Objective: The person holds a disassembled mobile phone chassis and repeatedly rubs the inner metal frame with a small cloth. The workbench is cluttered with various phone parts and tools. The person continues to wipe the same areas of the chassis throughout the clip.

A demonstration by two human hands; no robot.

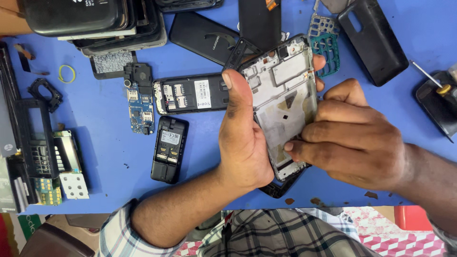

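Note:
My left hand (245, 138) grips an opened smartphone frame (283, 90), thumb along its left edge and fingertips showing past its right edge. The frame is silver-white inside with a black rim, tilted slightly, held above the blue table (109, 157). My right hand (352, 135) presses its fingertips against the lower right part of the frame's inner plate. What lies under those fingertips is hidden.
Left of the hands lie two open black keypad phones (190, 93) (169, 149) and a blue circuit board (141, 107). Black back covers (371, 38), a teal keypad frame (326, 52) and stacked phone shells (95, 21) fill the far side. A screwdriver (433, 81) rests at right.

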